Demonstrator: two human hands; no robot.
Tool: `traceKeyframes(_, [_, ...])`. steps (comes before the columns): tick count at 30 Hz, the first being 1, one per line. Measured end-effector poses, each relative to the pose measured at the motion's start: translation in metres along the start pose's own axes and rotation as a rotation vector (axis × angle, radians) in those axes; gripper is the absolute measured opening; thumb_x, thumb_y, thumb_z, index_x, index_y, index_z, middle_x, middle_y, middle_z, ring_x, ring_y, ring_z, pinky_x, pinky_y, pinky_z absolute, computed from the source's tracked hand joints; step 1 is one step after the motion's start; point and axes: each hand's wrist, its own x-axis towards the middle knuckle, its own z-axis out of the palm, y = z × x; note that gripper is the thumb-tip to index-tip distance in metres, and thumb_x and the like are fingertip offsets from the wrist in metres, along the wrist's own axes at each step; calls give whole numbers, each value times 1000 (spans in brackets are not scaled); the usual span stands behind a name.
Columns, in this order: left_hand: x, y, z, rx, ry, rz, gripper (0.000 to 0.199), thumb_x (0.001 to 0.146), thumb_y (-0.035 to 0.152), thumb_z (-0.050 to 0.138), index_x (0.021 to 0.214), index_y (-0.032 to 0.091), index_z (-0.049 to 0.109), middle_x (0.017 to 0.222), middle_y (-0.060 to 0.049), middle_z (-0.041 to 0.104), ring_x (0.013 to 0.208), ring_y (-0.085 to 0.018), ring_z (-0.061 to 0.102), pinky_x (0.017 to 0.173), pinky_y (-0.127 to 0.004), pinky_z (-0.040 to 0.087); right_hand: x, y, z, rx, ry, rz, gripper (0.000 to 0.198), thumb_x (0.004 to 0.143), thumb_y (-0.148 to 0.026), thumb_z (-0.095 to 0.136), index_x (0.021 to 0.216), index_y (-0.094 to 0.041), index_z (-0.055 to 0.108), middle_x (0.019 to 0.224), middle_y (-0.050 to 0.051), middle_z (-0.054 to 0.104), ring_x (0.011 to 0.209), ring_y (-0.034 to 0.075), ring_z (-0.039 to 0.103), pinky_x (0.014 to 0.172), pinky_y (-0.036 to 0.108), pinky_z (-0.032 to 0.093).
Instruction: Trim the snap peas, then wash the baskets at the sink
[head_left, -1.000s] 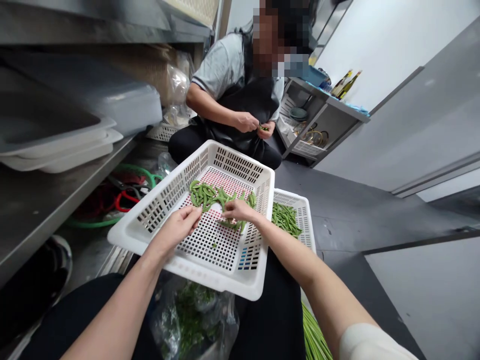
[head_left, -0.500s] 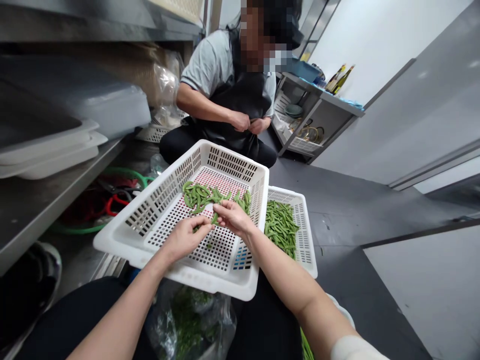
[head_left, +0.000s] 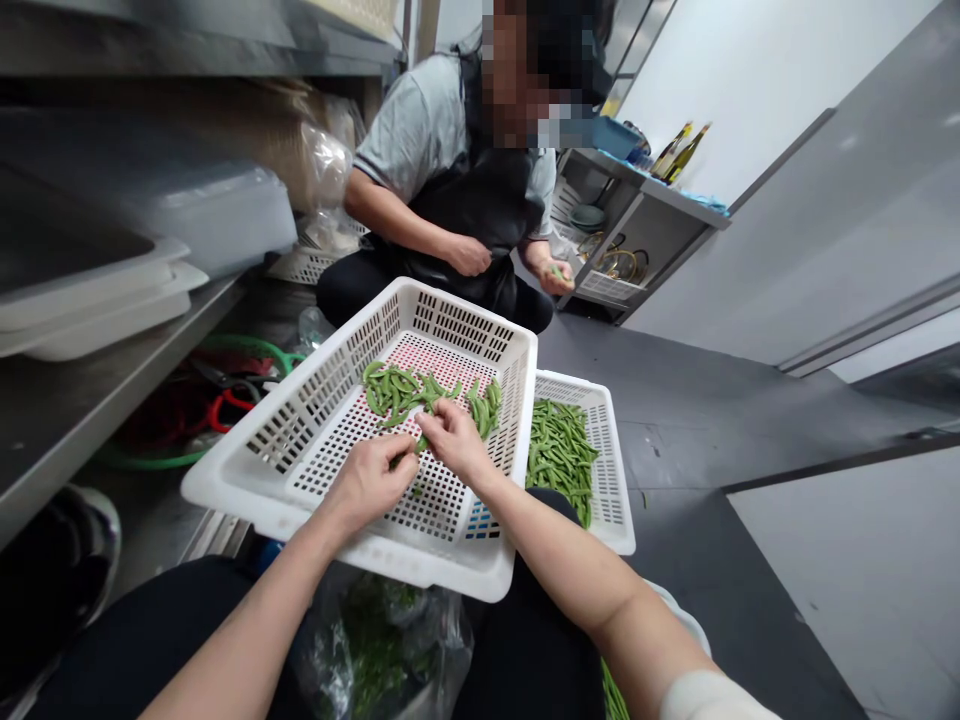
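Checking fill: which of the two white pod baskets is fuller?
The right basket: green pods cover most of its visible floor; the left basket shows mostly bare mesh.

Wearer's own: two bare hands, left hand (head_left: 371, 478) and right hand (head_left: 456, 445)
Opposite: one grey-shirted, black-aproned co-worker (head_left: 499, 200), two co-worker's hands (head_left: 470, 257) showing
Pod baskets: two, one white perforated plastic lap basket (head_left: 420, 568) and one white perforated plastic floor basket (head_left: 618, 485)
Pod at the fingers: at least one slim green pod (head_left: 421, 444), the rest hidden
Loose pods, lap basket: more than a dozen curved green pods (head_left: 391, 385), overlapping too much for exact counting
Loose pods, floor basket: many green pods (head_left: 562, 450), too heaped to count
Glassware: two slender green glass bottles (head_left: 685, 155)
Basin: one blue plastic basin (head_left: 616, 136)
Desk: one grey metal desk (head_left: 688, 203)
Scissors: one red-handled pair (head_left: 217, 410)
Bag: one clear plastic bag (head_left: 450, 640)
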Motion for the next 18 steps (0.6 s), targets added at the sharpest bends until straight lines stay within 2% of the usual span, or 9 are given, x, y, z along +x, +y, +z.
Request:
traceKeyframes(3, [0,1,-2,-18,-2,35,21,68,33,36,51,20,37,52,0,42,55,-15,41,58,-28,29,-4,-6,-6,-72,-68,-123,40,73,-47,65,57,-19,42,51,-7,32,49,7,29,45,22,20])
traceKeyframes(5, [0,0,-8,-147,18,-32,22,67,36,41,54,19,45,54,0,45,56,-15,42,57,-28,30,-5,-11,-15,25,-248,-26,37,72,-51,65,63,-18,50,50,-9,32,44,5,26,42,22,18])
traceKeyframes(7, [1,-2,-16,-356,122,-175,20,66,37,45,58,19,50,54,1,42,53,-14,38,53,-26,29,-6,-16,-24,161,-415,114,38,71,-53,66,76,-17,57,47,-11,33,38,4,23,39,21,14])
traceKeyframes(9, [2,-2,-23,-534,226,-307,18,65,36,47,60,18,49,54,3,38,51,-12,31,48,-24,23,-7,-19,-31,255,-525,196,42,68,-52,70,83,-15,58,46,-12,36,35,2,23,37,20,12])
traceKeyframes(10, [2,-2,-25,-580,229,-343,18,64,35,47,60,18,47,54,3,36,50,-11,29,47,-24,21,-7,-19,-32,275,-559,216,43,66,-51,72,82,-14,57,45,-12,38,34,2,24,36,19,12])
traceKeyframes(12, [3,-1,-25,-569,131,-355,23,65,39,47,56,18,43,52,3,34,50,-11,28,47,-24,21,-8,-20,-31,266,-585,239,44,62,-50,76,76,-14,55,45,-11,40,34,1,26,35,18,14])
traceKeyframes(15, [5,-2,-16,-453,-64,-284,37,67,52,47,52,18,43,52,2,38,53,-13,34,51,-25,27,-10,-18,-25,159,-623,225,44,60,-50,78,73,-15,54,47,-11,43,34,2,30,34,18,18])
traceKeyframes(18, [7,-6,-8,-386,-104,-238,42,68,57,47,57,16,53,59,-1,47,62,-16,43,57,-26,32,-12,-18,-20,-82,-616,106,38,65,-46,76,70,-15,55,50,-8,47,40,4,39,39,19,27])
